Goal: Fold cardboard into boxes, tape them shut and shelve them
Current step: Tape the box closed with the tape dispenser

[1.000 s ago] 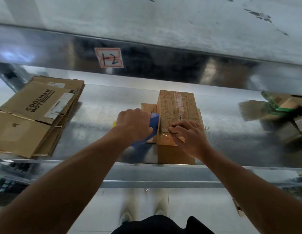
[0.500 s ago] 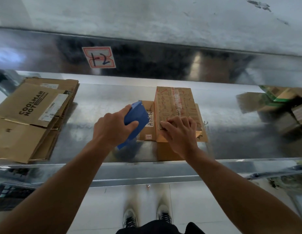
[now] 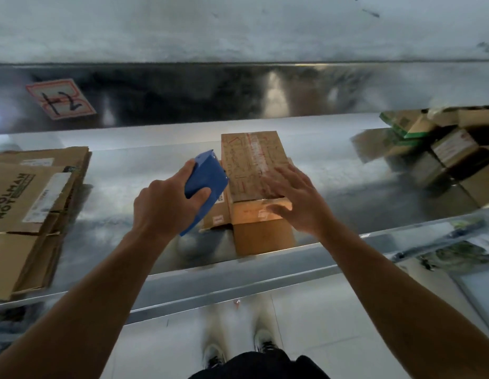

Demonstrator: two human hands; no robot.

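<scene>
A small brown cardboard box (image 3: 251,160) with red print and a strip of tape along its top stands on the metal table (image 3: 134,170), near the front edge. My right hand (image 3: 295,198) lies with spread, straight fingers over the box's near top corner. My left hand (image 3: 164,206) grips a blue tape dispenser (image 3: 206,181), lifted just left of the box. A loose flap of the box (image 3: 217,217) lies flat under the dispenser.
A stack of flattened cardboard (image 3: 27,203) marked COOLMAN lies at the left end of the table. Several made-up boxes (image 3: 451,149) are piled at the far right. A steel backsplash with a red-bordered label (image 3: 60,101) runs behind. My shoes show below the table edge.
My left hand has lifted the blue dispenser up and away from the box's side. My right hand's fingers have spread and flattened on the box top. The view has shifted left.
</scene>
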